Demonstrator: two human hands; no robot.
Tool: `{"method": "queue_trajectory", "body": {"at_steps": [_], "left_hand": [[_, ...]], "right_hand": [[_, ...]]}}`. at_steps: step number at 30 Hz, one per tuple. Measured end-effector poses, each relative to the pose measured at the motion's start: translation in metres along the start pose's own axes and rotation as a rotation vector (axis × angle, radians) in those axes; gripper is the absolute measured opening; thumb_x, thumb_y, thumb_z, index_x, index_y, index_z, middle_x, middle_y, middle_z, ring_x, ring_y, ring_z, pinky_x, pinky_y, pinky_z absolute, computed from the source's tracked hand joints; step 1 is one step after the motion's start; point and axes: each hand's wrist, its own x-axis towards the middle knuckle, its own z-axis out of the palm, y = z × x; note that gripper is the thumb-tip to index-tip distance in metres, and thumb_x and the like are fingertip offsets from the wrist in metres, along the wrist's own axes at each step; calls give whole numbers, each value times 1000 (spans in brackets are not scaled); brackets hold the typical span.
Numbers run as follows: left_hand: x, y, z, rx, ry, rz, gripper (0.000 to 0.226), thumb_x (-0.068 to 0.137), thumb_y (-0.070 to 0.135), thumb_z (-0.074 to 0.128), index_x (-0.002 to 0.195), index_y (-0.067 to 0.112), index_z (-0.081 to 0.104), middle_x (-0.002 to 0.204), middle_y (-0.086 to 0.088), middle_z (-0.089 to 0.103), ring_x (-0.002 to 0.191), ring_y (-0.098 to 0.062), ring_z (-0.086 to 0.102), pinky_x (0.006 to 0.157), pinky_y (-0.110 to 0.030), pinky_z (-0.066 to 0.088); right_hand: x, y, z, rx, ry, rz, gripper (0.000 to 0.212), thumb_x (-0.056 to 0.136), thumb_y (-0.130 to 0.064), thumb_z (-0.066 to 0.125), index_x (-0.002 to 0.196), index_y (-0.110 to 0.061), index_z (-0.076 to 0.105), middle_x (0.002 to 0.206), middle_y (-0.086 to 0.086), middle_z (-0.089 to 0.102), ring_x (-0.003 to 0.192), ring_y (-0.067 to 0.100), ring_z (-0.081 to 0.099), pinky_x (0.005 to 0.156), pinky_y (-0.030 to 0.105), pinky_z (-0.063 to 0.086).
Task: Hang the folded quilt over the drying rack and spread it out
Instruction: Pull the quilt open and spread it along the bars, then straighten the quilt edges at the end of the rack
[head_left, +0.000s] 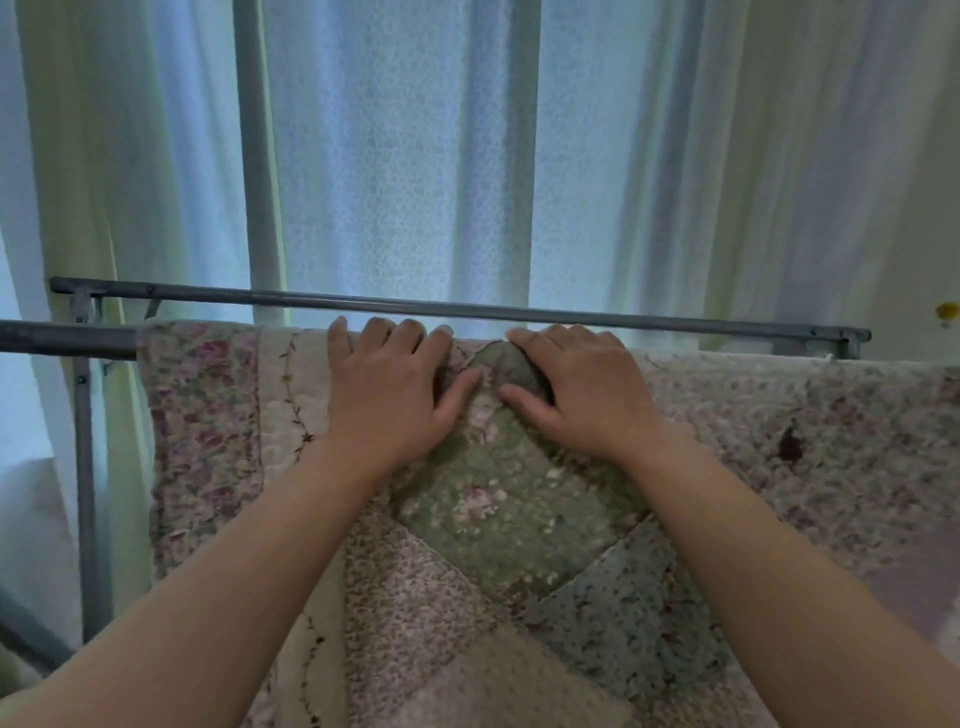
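Observation:
A floral patchwork quilt (519, 519) in pink, green and cream hangs over the near bar of a grey metal drying rack (62, 339) and falls toward me. My left hand (389, 395) and my right hand (582, 389) lie side by side on the quilt's top fold, fingers curled over the bar, thumbs almost touching. Between the thumbs a green patch is bunched up. The near bar is hidden under the quilt except at the far left.
A second rack bar (467, 310) runs parallel just behind the hands. The rack's upright leg (85, 493) stands at the left. White sheer curtains (395, 156) cover a window behind the rack. The quilt has a dark spot (790, 445) at the right.

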Motion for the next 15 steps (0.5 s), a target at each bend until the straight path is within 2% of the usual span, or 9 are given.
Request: {"method": "queue_trajectory", "body": {"at_steps": [7,15], "left_hand": [[2,3,8,-29,77,28,54,82,58,40,103,15,67,92,-7,70,89,-32,61,92,-51,35],[3,3,11,-48,118,23,56,81,59,40,100,15,68,91,-8,70,89,-32,61,91,-50,33]], "right_hand": [[-10,17,-1,-25,6,112,62,79,-60,41,121,-17,54,104,8,65,95,28,57,80,38,37],[-12,32,-8,-4,-21,124,61,77,-62,42,118,-19,56,100,7,66,95,27,58,81,38,38]]}}
